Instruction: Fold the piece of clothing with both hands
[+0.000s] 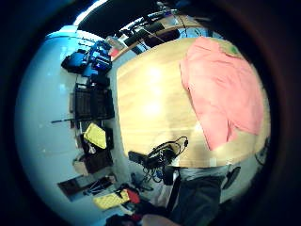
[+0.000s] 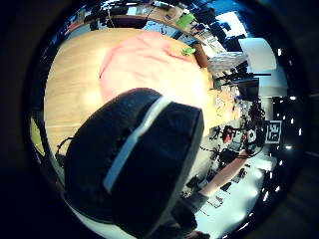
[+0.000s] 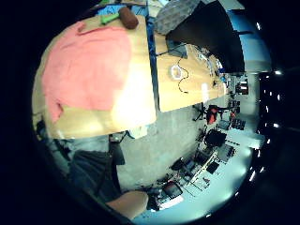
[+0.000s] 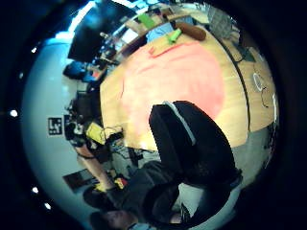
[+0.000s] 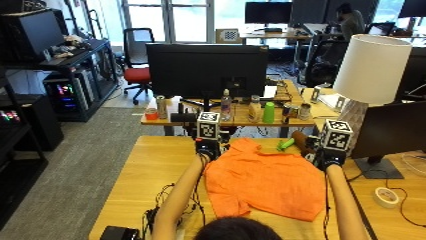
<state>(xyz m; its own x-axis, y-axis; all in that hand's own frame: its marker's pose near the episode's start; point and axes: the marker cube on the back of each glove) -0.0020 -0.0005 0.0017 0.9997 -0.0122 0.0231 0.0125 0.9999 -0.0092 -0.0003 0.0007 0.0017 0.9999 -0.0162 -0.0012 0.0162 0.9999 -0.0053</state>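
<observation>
Shirt (image 5: 263,180) (orange) flat on table (image 5: 143,172) — hands raised above, finger state unclear.

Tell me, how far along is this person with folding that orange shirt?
Barely begun, it seems. The orange shirt lies spread flat on the wooden table with no fold visible. The left hand and right hand are raised above its far corners; neither appears to grip the cloth, though the fingers are hard to make out. All the folding is still left.
</observation>
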